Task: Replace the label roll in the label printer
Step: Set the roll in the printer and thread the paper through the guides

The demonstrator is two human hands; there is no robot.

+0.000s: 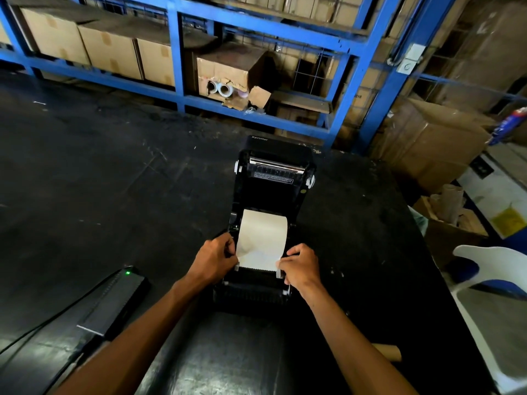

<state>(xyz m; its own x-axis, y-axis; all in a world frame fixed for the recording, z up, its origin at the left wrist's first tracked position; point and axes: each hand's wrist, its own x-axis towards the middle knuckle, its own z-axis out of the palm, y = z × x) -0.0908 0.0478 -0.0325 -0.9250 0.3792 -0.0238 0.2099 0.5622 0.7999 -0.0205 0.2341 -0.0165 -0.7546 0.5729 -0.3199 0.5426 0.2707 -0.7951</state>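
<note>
- Label roll sits inside the open label printer, in the bay in the middle of the machine, with a white strip of label paper drawn forward over the front edge.
- Printer stands on a black desk, lid tipped back and upright — the word "Xprinter" shows at its top.
- Left hand is at the strip's left edge, its fingers curled in and pinching the paper where it meets the left side of the printer.
- Right hand is at the strip's right edge, fingers curled and gripping the paper near the small white guide.
- Paper is slightly creased between the two hands and lies across the front slot.
- Black flat device with a green light lies on the desk to the left of the printer, a cable running off it.
- Brown cardboard core lies at the desk's right edge, partly hidden by the right forearm.
- Blue metal shelving behind the desk holds cardboard boxes — one torn box shows white rolls inside.
</note>
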